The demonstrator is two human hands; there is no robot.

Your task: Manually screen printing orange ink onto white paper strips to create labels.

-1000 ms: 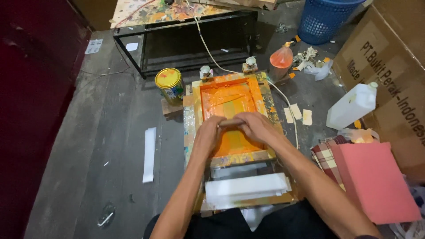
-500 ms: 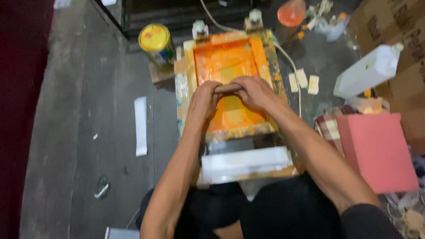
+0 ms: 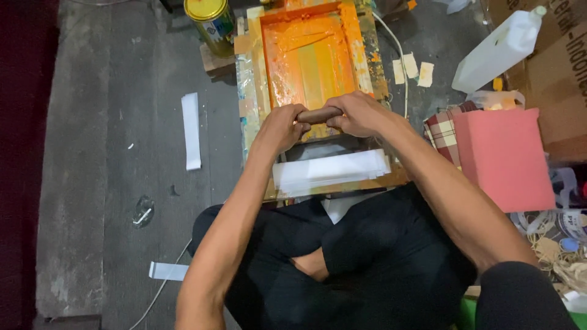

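A wooden screen-printing frame (image 3: 255,67) smeared with orange ink lies on the floor in front of me. My left hand (image 3: 280,126) and my right hand (image 3: 356,113) both grip a brown wooden squeegee handle (image 3: 318,115) at the near end of the screen. A stack of white paper strips (image 3: 330,171) lies just below my hands on a wooden board (image 3: 400,177).
A yellow-lidded tin can (image 3: 209,21) stands left of the frame. A white plastic jug (image 3: 501,49), cardboard boxes (image 3: 562,91) and a pink box (image 3: 504,159) are to the right. Loose white strips (image 3: 191,129) lie on the grey floor at left. My crossed legs fill the bottom.
Both hands have pulled the squeegee toward me, from the middle of the screen to its near edge. The camera has tilted down and closer.
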